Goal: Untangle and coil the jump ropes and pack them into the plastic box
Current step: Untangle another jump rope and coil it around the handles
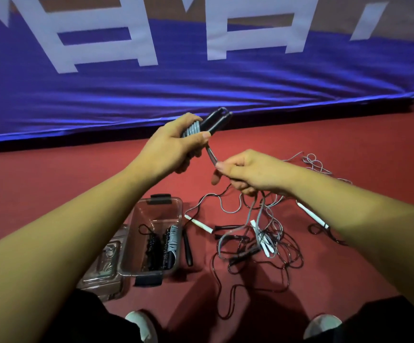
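My left hand (176, 144) grips a pair of black jump rope handles (217, 121) with several turns of grey cord wound round them. My right hand (248, 172) pinches that grey cord (211, 156) just below the handles, and the cord hangs from it down to the floor. A tangle of grey and black ropes (260, 241) with white handles (202, 225) lies on the red floor under my right arm. The clear plastic box (136, 219) stands open at lower left, holding coiled black and grey ropes (164, 246).
The clear lid (104, 268) lies left of the box. A black handle (187, 251) lies beside the box's right wall. A blue banner (201, 82) with white lettering runs along the far side. My two white shoes (142, 328) are at the bottom edge.
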### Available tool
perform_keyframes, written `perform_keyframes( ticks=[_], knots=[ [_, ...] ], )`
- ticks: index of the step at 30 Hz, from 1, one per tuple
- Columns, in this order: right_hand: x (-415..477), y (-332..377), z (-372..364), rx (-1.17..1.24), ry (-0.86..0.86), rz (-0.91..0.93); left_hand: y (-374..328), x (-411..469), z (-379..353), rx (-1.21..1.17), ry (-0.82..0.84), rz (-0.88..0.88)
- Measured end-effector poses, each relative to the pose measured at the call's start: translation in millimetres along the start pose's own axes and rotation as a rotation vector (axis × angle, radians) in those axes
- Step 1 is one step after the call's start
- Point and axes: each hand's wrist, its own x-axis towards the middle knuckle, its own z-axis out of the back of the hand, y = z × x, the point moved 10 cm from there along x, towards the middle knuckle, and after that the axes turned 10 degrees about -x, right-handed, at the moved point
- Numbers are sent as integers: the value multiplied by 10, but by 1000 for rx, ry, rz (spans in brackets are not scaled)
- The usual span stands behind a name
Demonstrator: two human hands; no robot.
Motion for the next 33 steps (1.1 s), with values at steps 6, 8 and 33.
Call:
perform_keyframes(
  ticks=[6,8,33],
  knots=[
    [-55,569,49,-588,-180,203,44,53,258,896,-75,-98],
    [-48,553,-24,-705,-155,197,132,54,189,1047,-18,-68],
    [-65,171,641,-458,-338,147,196,-178,-547,457,313,-93]
  ],
)
